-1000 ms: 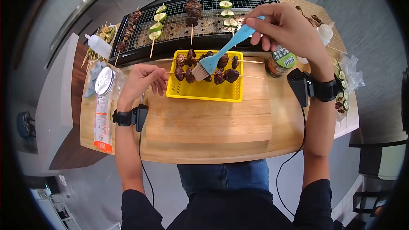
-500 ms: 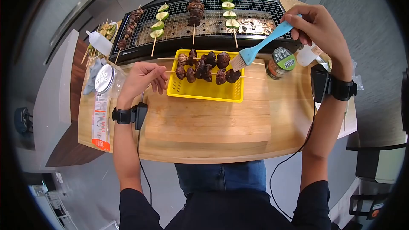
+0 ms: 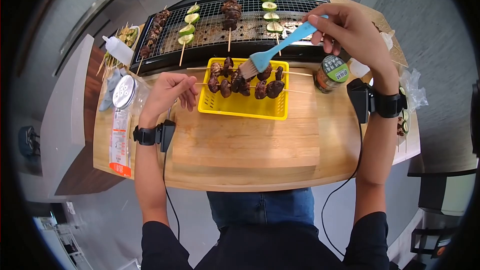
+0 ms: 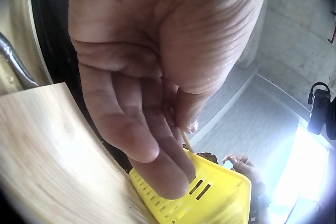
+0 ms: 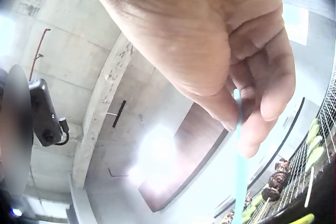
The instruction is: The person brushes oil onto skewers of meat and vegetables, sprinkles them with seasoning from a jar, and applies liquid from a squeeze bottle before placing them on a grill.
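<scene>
At the far left of the surface (image 3: pixel 335 140), a white squeeze bottle (image 3: pixel 119 50) leaned beside skewers of pale green pieces (image 3: pixel 127 37). A shaker jar (image 3: pixel 125 92) with a holed lid was found near a grey-blue cloth (image 3: pixel 110 90), and a packet (image 3: pixel 120 142) with an orange end lay nearer the person.

The grill (image 3: pixel 210 30) spanned the far side. Its rack bore, in order, a dark skewer (image 3: pixel 156 27), a green-slice skewer (image 3: pixel 188 30), a second dark skewer (image 3: pixel 230 15) and another green-slice skewer (image 3: pixel 271 16).

The left hand (image 3: pixel 172 92) was clamped, thumb against finger, on the stick end of the near mushroom-like skewer (image 3: pixel 275 89). That skewer and the far basket skewer (image 3: pixel 264 72) lay across the yellow basket (image 3: pixel 242 110), their sticks projecting past both sides. The basket was at the far part of a wooden board (image 3: pixel 245 142).

The blue brush (image 3: pixel 280 47) slanted down leftward, bristles over the middle dark pieces; firm contact could not be confirmed. The right hand (image 3: pixel 352 32) held its handle end between thumb and fingers. Below that hand, a jar (image 3: pixel 332 74) with a green label was noted right of the basket. Farther right lay a clear plastic bag (image 3: pixel 414 89).
</scene>
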A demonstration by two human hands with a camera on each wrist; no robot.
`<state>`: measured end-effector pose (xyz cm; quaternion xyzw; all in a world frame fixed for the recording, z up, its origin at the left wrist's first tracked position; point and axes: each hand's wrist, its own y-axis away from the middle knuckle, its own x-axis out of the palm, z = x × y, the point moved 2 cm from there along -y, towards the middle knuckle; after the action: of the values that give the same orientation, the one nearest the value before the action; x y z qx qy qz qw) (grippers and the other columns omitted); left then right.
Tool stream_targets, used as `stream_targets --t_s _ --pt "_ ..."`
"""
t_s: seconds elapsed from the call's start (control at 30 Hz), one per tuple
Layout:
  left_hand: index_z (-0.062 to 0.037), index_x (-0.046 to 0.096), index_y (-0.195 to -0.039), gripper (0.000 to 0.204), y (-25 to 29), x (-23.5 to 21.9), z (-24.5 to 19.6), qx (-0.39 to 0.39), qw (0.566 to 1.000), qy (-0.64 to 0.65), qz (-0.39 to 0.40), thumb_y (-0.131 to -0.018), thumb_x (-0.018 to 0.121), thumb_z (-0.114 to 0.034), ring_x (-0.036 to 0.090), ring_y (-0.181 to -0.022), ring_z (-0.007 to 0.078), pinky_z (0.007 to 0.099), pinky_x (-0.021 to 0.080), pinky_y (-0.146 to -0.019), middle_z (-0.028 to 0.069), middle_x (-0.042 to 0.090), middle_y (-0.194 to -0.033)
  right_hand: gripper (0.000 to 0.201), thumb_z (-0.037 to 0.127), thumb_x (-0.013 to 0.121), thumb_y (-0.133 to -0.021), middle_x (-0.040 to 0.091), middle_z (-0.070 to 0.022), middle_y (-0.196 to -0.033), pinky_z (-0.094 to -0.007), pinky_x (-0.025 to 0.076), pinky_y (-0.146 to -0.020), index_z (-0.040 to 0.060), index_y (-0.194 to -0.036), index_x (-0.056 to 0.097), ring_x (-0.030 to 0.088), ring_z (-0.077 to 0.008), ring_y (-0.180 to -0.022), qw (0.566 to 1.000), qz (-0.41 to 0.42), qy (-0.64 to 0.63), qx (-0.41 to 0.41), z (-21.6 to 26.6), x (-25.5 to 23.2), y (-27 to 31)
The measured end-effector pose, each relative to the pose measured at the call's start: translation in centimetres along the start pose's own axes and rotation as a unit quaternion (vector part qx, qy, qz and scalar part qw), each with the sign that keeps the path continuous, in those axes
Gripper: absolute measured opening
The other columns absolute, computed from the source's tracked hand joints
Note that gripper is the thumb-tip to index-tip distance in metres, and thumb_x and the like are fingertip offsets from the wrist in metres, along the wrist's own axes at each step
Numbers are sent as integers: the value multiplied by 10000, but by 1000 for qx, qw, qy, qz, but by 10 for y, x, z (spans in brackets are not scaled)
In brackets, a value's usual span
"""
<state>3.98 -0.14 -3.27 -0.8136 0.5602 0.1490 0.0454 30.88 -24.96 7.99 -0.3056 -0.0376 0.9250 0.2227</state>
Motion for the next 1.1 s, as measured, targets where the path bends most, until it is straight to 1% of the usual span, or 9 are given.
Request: stream_targets --t_s 0.1,0.23,0.37,0.47,0.53,0.57,0.7,0.9,1.1 --pt "0 628 -745 374 0 0 -1 -3 1000 -6 -1 -968 547 -288 646 -506 139 197 435 -434 67 643 -600 251 219 588 -931 641 -17 -659 -181 425 -455 -17 -986 656 552 -38 -519 999 -24 33 36 0 -7 3" --pt "-1 627 -730 395 1 1 -2 -4 1000 -9 -8 -964 552 -310 644 -502 139 199 435 -433 63 633 -577 217 184 579 -919 611 2 -624 -168 372 -436 -7 -973 666 506 -24 -488 995 -60 77 37 -3 -21 5" --pt "-6 620 -708 422 1 0 1 -6 1000 0 -2 -959 556 -338 640 -491 138 201 432 -429 53 618 -560 211 189 582 -925 604 9 -625 -159 355 -433 2 -964 672 496 -18 -489 996 -63 59 18 -1 -24 5" --pt "-11 613 -697 433 0 -1 0 -12 1000 -5 5 -957 557 -353 639 -486 135 199 430 -428 41 607 -555 225 210 582 -935 615 8 -639 -151 376 -437 6 -977 668 521 -19 -504 998 -54 -8 -3 5 -10 2" --pt "-13 612 -696 436 0 -1 1 -12 1000 -4 3 -956 557 -359 640 -487 135 199 428 -428 37 605 -556 250 235 580 -945 639 -8 -670 -149 412 -450 2 -993 658 558 -28 -527 997 -10 -57 -43 8 4 -1" --pt "-15 612 -694 439 1 0 1 -11 1000 -3 1 -955 558 -365 641 -488 134 199 427 -427 33 602 -557 260 231 577 -949 662 -30 -700 -163 461 -471 -12 -1009 647 593 -42 -553 997 3 -66 -46 13 9 -1" --pt "-14 612 -693 443 1 0 0 -8 1000 -3 0 -954 558 -368 642 -490 135 200 426 -425 33 606 -565 267 215 586 -945 672 -47 -713 -184 496 -495 -36 -1013 642 612 -59 -571 996 36 -70 -50 14 26 -3" --pt "-9 614 -693 451 1 0 1 -2 1000 1 8 -953 558 -374 643 -489 140 204 428 -423 39 606 -559 241 205 587 -941 667 -35 -694 -185 481 -492 -17 -1008 657 606 -52 -569 1000 21 -12 -10 10 20 -2" --pt "-12 610 -686 452 0 0 2 -10 1000 -6 5 -955 555 -372 641 -485 141 203 431 -424 40 604 -556 230 193 589 -938 665 -33 -701 -181 478 -496 -11 -1017 658 604 -48 -573 999 24 -30 -36 12 20 -1"
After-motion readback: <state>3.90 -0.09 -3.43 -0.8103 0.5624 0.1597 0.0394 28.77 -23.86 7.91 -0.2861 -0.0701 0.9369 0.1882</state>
